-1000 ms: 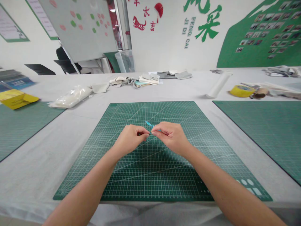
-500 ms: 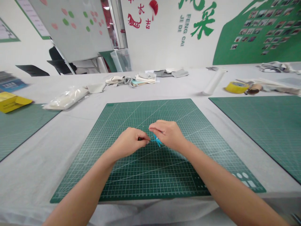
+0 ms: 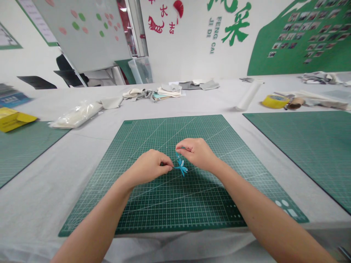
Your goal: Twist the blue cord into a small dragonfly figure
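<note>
1. Two hands, the left hand (image 3: 149,166) and the right hand (image 3: 197,151), have drawn apart since a second ago, when their fingertips met; the right hand now sits slightly higher than the left
2. The small blue piece (image 3: 182,169), earlier partly hidden by the right hand, shows more plainly, its petal-like loops fanned in the air between the hands, over the middle of the green cutting mat (image 3: 175,215)
3. Left grip: a narrow pinch holding the stem-like end of the blue piece; right grip: also narrow, holding what looks like its upper strand
4. For the work in hand, this suggests the left hand is steadying the piece while the right handles one part separately
5. The mat's near corners lie close to the near edge of the white-covered desk (image 3: 82,146); a left mat (image 3: 24,146) and a right mat (image 3: 307,146) flank it
6. Fabric scraps (image 3: 210,85) line the desk's far edge; a plastic bag (image 3: 78,115) and yellow box (image 3: 16,118) lie toward its left end, a white roll (image 3: 250,95) and yellow tape (image 3: 275,101) toward its far right corner
7. Beyond the far edge stand a whiteboard (image 3: 90,44) and a wall with green lettering (image 3: 237,27)
</note>
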A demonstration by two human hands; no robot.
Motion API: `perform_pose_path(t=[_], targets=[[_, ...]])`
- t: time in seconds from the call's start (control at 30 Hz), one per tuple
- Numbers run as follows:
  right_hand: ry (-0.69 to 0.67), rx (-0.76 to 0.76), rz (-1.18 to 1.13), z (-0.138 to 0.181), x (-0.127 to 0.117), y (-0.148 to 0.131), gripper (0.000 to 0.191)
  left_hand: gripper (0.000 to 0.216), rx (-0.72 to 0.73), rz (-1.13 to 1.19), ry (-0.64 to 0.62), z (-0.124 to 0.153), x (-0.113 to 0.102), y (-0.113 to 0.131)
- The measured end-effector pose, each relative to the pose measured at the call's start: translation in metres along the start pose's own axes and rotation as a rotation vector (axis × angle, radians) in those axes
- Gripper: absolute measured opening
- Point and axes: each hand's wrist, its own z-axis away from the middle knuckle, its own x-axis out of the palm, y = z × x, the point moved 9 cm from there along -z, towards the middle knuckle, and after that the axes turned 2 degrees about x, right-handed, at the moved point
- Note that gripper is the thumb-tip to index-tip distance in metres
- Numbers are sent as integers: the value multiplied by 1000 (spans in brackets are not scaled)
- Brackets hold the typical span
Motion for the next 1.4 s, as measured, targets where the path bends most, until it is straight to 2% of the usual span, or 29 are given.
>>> perform_pose_path(t=[0.2,0.37,0.5,0.67,0.97,1.07,1.2,1.4], targets=[[3,5,-13,0,-1,1,13,21,6,-2,-2,1,0,2],[-39,42,-51,-2,7,7,12,19,92,72,-51,2,3,13],[-76,180,-125,-3,14,24,11,17,84,213,-48,3,0,15],[-81,348,-266,-2,19,45,10,15,-33,399,81,5,-16,2],[-116,376,-268,0,30,46,10,15,-103,443,366,8,-39,-16],[-140,351,-265,2,34,34,10,15,-123,448,446,9,-44,-21],[-158,240,-259,4,32,11,13,15,-140,417,552,11,-51,-29],[-125,60,-284,6,19,-18,13,17,-156,338,588,13,-54,-31]])
